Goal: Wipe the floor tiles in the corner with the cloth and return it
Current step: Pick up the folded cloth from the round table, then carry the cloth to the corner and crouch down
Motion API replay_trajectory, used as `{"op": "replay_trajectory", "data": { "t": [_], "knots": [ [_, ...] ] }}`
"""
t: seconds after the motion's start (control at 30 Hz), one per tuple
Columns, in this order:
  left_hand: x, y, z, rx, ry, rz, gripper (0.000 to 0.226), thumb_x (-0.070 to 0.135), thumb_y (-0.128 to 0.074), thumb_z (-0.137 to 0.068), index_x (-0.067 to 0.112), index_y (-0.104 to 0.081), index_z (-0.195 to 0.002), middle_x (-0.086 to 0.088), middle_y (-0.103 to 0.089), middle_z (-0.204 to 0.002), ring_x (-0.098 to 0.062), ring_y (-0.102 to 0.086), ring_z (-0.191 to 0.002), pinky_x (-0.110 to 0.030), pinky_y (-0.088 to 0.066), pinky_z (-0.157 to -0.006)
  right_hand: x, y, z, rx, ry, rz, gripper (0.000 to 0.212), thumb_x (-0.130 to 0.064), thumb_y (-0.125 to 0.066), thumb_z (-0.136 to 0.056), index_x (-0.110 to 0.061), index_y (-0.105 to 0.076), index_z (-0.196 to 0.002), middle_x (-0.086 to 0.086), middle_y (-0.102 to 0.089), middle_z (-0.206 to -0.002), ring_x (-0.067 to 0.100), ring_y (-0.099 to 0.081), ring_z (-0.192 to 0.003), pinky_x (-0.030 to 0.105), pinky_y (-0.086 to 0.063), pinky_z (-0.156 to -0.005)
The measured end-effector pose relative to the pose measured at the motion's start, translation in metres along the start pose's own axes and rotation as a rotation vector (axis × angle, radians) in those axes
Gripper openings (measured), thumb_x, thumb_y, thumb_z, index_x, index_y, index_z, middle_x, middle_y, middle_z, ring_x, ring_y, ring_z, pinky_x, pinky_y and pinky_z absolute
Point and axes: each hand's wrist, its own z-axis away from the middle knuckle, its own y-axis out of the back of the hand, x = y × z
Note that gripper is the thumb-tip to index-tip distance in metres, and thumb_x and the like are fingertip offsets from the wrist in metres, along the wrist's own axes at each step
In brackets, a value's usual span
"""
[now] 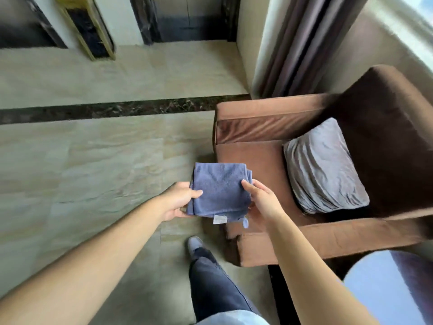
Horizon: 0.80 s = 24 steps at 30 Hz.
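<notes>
A folded blue microfibre cloth (219, 191) is held in mid-air between both hands, in front of the front corner of a brown upholstered armchair (269, 127) and above the beige marble-patterned floor tiles (93, 160). The left hand (179, 201) is closed on the cloth's left edge, thumb on top and fingers (181, 212) underneath. The right hand (262, 202) is closed on the right edge in the same way, with its thumb laid over the upper face.

From this single view it cannot be told whether the wiping has been done. The cloth is off the floor and neatly folded, which would fit either a cloth just taken up for the job or one being squared before its return. No wet streaks or marks can be made out on the tiles. The corner itself, where the tiles meet the wall beside the grey-brown curtain (302, 43) behind the armchair, is well apart from the hands. The place the cloth belongs to is not evident.

The cloth is seen as a roughly square pad of several layers, with a fine looped nap and a soft, limp look. A small white label (219, 219) hangs from its near edge, and a short blue corner tab droops beside it. It appears clean and dry, though dampness cannot be judged. A grey crumpled cushion (325, 167) lies on the armchair seat.
</notes>
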Motion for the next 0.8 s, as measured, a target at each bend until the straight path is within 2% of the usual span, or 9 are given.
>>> {"op": "replay_trajectory", "data": {
  "t": [0.17, 0.23, 0.33, 0.43, 0.53, 0.6, 0.67, 0.73, 0.8],
  "knots": [
    [0.066, 0.066, -0.059, -0.015, -0.053, 0.081, 0.011, 0.015, -0.063, -0.091, 0.024, -0.065, -0.097, 0.005, -0.075, -0.089, -0.017, -0.069, -0.079, -0.036, -0.056, -0.075, -0.041, -0.074, -0.074, -0.048, 0.009, -0.077, 0.020, -0.014, -0.056, -0.097, -0.007, -0.063, -0.114, 0.020, -0.066, -0.107, 0.031, -0.063, -0.093, 0.042, -0.051, -0.084],
    [0.104, 0.088, -0.093, -0.054, -0.061, 0.035, 0.013, 0.016, -0.068, -0.089, 0.025, -0.066, -0.098, 0.007, -0.076, -0.088, -0.016, -0.070, -0.078, -0.036, -0.055, -0.076, -0.060, -0.094, -0.115, -0.028, -0.004, -0.107, 0.016, -0.014, -0.054, -0.097, -0.010, -0.062, -0.111, 0.017, -0.066, -0.099, 0.027, -0.065, -0.081, 0.036, -0.054, -0.073],
    [0.152, 0.122, -0.133, -0.079, -0.099, -0.036, 0.014, 0.015, -0.070, -0.088, 0.024, -0.065, -0.098, 0.006, -0.074, -0.093, -0.014, -0.070, -0.077, -0.031, -0.056, -0.066, -0.091, -0.122, -0.165, -0.019, -0.009, -0.093, 0.014, -0.012, -0.053, -0.097, -0.014, -0.066, -0.103, 0.009, -0.069, -0.087, 0.019, -0.066, -0.068, 0.028, -0.055, -0.063],
    [0.205, 0.167, -0.159, -0.085, -0.109, -0.052, 0.022, 0.013, -0.070, -0.087, 0.024, -0.066, -0.106, 0.000, -0.074, -0.104, -0.021, -0.070, -0.090, -0.037, -0.058, -0.074, -0.131, -0.158, -0.209, -0.027, -0.014, -0.027, 0.017, -0.008, -0.051, -0.098, -0.014, -0.067, -0.101, 0.008, -0.069, -0.087, 0.019, -0.066, -0.068, 0.033, -0.050, -0.070],
    [0.248, 0.216, -0.188, -0.112, -0.113, -0.016, 0.035, 0.012, -0.072, -0.086, 0.020, -0.064, -0.120, -0.006, -0.074, -0.114, -0.027, -0.069, -0.103, -0.042, -0.057, -0.082, -0.168, -0.191, -0.258, -0.081, -0.018, -0.044, 0.021, -0.007, -0.051, -0.097, -0.014, -0.070, -0.102, 0.006, -0.073, -0.090, 0.018, -0.070, -0.073, 0.031, -0.054, -0.069],
    [0.279, 0.240, -0.211, -0.147, -0.119, -0.008, 0.037, 0.011, -0.072, -0.085, 0.018, -0.064, -0.121, -0.010, -0.073, -0.118, -0.030, -0.068, -0.106, -0.046, -0.054, -0.090, -0.195, -0.208, -0.296, -0.083, -0.025, -0.041, 0.022, -0.007, -0.052, -0.096, -0.014, -0.072, -0.098, 0.005, -0.075, -0.089, 0.018, -0.072, -0.073, 0.030, -0.056, -0.067],
    [0.311, 0.259, -0.244, -0.157, -0.131, -0.019, 0.040, 0.007, -0.071, -0.085, 0.017, -0.063, -0.124, -0.012, -0.072, -0.119, -0.031, -0.068, -0.107, -0.049, -0.052, -0.094, -0.218, -0.227, -0.340, -0.051, -0.037, 0.011, 0.022, -0.007, -0.052, -0.095, -0.015, -0.073, -0.093, 0.006, -0.073, -0.087, 0.021, -0.069, -0.073, 0.037, -0.052, -0.074],
    [0.346, 0.274, -0.287, -0.180, -0.139, -0.005, 0.043, 0.003, -0.070, -0.086, 0.015, -0.061, -0.127, -0.014, -0.071, -0.120, -0.033, -0.068, -0.109, -0.048, -0.055, -0.090, -0.240, -0.243, -0.389, -0.018, -0.028, 0.023, 0.022, -0.008, -0.053, -0.095, -0.016, -0.073, -0.091, 0.005, -0.072, -0.084, 0.023, -0.065, -0.075, 0.048, -0.047, -0.080],
    [0.390, 0.290, -0.335, -0.203, -0.151, 0.020, 0.044, 0.000, -0.068, -0.086, 0.013, -0.060, -0.127, -0.016, -0.071, -0.119, -0.033, -0.069, -0.104, -0.043, -0.058, -0.078, -0.265, -0.258, -0.443, -0.003, -0.011, -0.007, 0.022, -0.008, -0.052, -0.095, -0.016, -0.073, -0.093, 0.005, -0.071, -0.088, 0.020, -0.067, -0.077, 0.041, -0.053, -0.077]
  ]
}}
